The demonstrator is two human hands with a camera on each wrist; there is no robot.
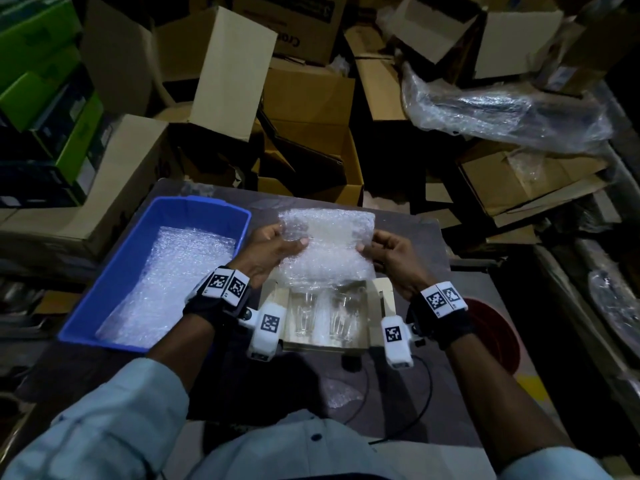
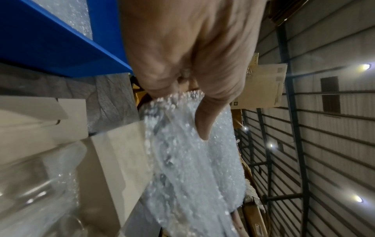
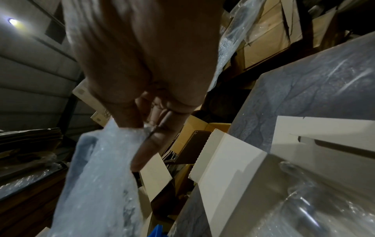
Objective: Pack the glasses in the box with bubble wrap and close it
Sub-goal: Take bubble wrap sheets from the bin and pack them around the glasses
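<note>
A small open cardboard box [image 1: 381, 292] lies on the table in front of me, with two clear glasses [image 1: 306, 315] [image 1: 343, 315] side by side inside and bubble wrap between them. Above the box's far edge I hold a sheet of bubble wrap [image 1: 327, 244] upright. My left hand [image 1: 273, 251] pinches its left edge, thumb on the near face. My right hand [image 1: 388, 254] pinches its right edge. The left wrist view shows my left hand [image 2: 182, 77] gripping the sheet [image 2: 192, 160]; the right wrist view shows my right hand [image 3: 142, 112] on the sheet [image 3: 101, 176].
A blue plastic tub [image 1: 104, 292] holding more bubble wrap [image 1: 173, 282] stands left of the box. A scrap of bubble wrap [image 1: 341, 393] and black cables [image 1: 422, 403] lie on the near table. Piled cardboard boxes [image 1: 304, 98] surround the far side. A red bucket [image 1: 495, 337] stands at right.
</note>
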